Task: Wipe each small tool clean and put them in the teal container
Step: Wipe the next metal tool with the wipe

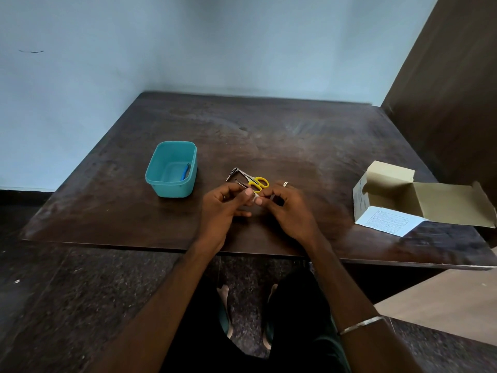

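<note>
Two hands pinch one white wipe over the dark table.

Left hand (224,201) and right hand (286,204) hold the wipe (255,196) between fingertips; yellow scissors (255,181) and metal tools (236,175) lie just beyond. One teal container (172,188), left, holds one blue tool (185,172); one open box (398,200) sits by the right edge.

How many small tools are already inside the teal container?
1: a blue-handled tool leans against the right inner wall of the teal container. Its near wall may hide others.

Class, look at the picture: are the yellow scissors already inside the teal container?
No, the yellow scissors lie on the table beside the teal container, just beyond the hands.
</note>
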The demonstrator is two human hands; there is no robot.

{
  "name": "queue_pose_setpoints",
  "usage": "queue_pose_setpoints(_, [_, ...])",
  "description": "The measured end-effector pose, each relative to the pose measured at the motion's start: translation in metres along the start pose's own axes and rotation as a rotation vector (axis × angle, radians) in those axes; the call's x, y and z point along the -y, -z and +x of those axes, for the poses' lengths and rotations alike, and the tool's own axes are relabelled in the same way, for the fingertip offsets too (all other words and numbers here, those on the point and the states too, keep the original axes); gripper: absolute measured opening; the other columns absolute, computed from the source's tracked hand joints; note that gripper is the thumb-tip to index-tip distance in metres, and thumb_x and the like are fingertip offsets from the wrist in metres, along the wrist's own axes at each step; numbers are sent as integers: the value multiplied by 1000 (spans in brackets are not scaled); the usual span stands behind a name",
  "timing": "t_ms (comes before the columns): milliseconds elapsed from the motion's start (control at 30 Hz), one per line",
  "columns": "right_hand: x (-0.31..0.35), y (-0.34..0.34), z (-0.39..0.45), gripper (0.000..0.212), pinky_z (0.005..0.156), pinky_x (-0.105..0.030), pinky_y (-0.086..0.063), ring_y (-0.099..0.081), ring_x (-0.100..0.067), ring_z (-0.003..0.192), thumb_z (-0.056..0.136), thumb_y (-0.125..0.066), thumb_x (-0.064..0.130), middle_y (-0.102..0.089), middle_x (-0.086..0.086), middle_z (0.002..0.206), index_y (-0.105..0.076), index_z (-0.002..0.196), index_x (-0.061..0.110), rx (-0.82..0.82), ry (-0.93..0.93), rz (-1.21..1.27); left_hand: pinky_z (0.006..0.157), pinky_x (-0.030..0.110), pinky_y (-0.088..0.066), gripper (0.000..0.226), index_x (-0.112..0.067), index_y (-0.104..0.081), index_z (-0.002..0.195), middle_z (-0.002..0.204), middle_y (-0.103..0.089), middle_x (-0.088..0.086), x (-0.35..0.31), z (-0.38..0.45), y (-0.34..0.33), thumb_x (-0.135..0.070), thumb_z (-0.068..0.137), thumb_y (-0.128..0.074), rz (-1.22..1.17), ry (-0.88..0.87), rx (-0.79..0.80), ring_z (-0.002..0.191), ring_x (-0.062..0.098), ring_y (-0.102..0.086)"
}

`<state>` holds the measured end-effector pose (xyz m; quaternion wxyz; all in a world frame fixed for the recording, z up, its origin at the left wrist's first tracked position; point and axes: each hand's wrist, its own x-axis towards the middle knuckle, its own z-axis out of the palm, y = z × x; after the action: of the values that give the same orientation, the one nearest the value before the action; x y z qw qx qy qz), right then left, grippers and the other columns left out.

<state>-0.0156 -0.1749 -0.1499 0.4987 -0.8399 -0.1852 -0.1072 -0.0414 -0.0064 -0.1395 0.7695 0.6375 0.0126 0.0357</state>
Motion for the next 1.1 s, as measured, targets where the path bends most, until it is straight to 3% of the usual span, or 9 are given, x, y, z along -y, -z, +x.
queue_pose_setpoints(167, [-3,0,-1,4,70,-19,-42,-58,-6,74,84,-78,19,-70,5,85,-75,86,21,-5,-31,27,61,30,-59,14,-5,-71,99,80,-73,9,-1,0,0,-13,88,-70,-86,2,-79,79,19,-71])
queue_pose_setpoints(367, [-4,0,0,4,71,-22,-44,-60,-8,76,83,-78,20,-71,8,85,-75,85,22,-10,-46,36,63,31,-59,11,-9,-72,98,85,-74,13,-1,0,0,-13,88,-70,-114,-2,-94,83,23,-72])
queue_pose_setpoints(633, [-2,0,0,3,73,-15,-40,-57,-4,79,84,-77,17,-65,13,84,-76,86,16,0,-6,28,63,29,-59,10,-9,-72,97,90,-76,10,-3,-1,0,-10,87,-70,-35,-6,-14,84,23,-72])
queue_pose_setpoints(1100, [-1,-2,0,8,72,-19,-44,-59,-5,79,85,-77,23,-67,11,85,-73,88,30,18,-12,4,63,29,-59,17,0,-69,96,83,-74,19,-6,-2,-5,-10,83,-75,-159,7,-177,75,26,-72])
